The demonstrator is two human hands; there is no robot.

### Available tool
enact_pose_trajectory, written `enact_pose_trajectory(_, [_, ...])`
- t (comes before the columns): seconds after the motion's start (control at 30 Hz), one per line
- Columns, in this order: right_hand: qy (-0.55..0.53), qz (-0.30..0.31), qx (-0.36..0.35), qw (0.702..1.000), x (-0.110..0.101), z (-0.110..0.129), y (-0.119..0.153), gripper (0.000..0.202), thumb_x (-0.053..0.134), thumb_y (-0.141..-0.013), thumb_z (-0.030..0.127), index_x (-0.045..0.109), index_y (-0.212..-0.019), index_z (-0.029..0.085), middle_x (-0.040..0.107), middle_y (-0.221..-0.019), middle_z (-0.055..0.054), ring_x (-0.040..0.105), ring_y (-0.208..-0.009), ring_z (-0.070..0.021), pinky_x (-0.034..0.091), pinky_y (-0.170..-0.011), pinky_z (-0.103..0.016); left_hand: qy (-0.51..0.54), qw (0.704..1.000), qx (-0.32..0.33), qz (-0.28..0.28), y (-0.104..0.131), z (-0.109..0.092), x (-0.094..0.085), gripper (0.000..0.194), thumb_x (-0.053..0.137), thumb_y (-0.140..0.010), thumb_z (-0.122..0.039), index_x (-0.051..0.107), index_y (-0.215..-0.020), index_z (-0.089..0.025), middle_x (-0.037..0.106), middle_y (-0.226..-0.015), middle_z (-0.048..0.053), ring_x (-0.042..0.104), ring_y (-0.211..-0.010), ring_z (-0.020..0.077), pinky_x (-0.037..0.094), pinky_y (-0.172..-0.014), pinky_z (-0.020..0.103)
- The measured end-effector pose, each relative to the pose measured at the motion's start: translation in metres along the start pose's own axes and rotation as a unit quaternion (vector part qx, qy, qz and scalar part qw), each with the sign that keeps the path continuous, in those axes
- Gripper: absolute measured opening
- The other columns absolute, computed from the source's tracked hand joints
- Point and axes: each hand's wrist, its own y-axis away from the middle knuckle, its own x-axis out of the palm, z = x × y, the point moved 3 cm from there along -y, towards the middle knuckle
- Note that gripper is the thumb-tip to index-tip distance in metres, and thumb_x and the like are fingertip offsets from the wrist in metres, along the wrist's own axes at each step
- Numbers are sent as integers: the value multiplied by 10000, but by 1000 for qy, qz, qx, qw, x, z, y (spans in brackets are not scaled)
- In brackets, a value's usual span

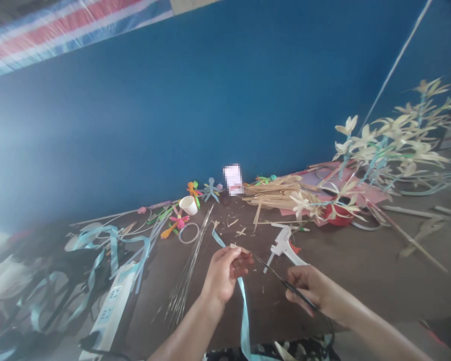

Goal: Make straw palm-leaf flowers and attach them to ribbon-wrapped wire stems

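My left hand point(225, 271) is closed in a pinch on a small pale petal-like strip point(236, 246) above the dark table. In my right hand point(311, 288) is a slim dark tool that looks like black-handled scissors point(296, 292). Its thin tip points left and reaches the fingers of my left hand; whether it touches the strip cannot be made out. A light blue ribbon point(244, 313) runs behind and below my left hand toward the front edge. Just beyond my hands lies a white glue gun point(282, 243), with pale scraps point(241, 231) scattered nearby.
Thin metal wires point(190, 271) lie left of my hands, near a white power strip point(113, 303) and tangled ribbon point(113, 240). Behind stand a white cup point(188, 205) and small colourful figures point(179, 220). Dried strips point(274, 193) and pale artificial flowers point(402, 140) occupy the right, before a blue wall point(210, 100).
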Motion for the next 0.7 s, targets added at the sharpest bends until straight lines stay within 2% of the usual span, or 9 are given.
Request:
enact_pose_trajectory(0.13, [22,-20,8,1000,-1,-1,-2,324,631,-628,363,370,-582,177,442,-395,78,352,-314,-33,202,-335,-150,-78,996,33,14,1,-3,-2,190,530,-707,-309,595,-728,-133,631,-778,76,609,-686,165,412,-483,186])
enact_pose_trajectory(0.33, [135,-40,-17,990,-5,21,2,311,639,-609,365,402,-580,166,427,-439,69,350,-407,-42,224,-376,-155,-216,973,58,52,6,-10,1,204,492,-714,-312,589,-682,-135,643,-713,63,606,-609,161,416,-500,215])
enact_pose_trajectory(0.5, [190,-43,-23,981,-6,26,2,331,623,-616,407,394,-593,168,409,-448,69,323,-420,-43,203,-374,-161,-253,963,56,72,7,-12,4,195,494,-708,-281,604,-658,-128,640,-656,66,599,-573,158,413,-499,214])
enact_pose_trajectory(0.7, [189,-33,-20,981,-6,22,1,344,614,-623,414,365,-600,177,362,-435,82,284,-410,-41,187,-368,-164,-258,960,43,97,8,-12,6,207,494,-709,-281,621,-666,-123,637,-640,67,596,-574,158,411,-505,218])
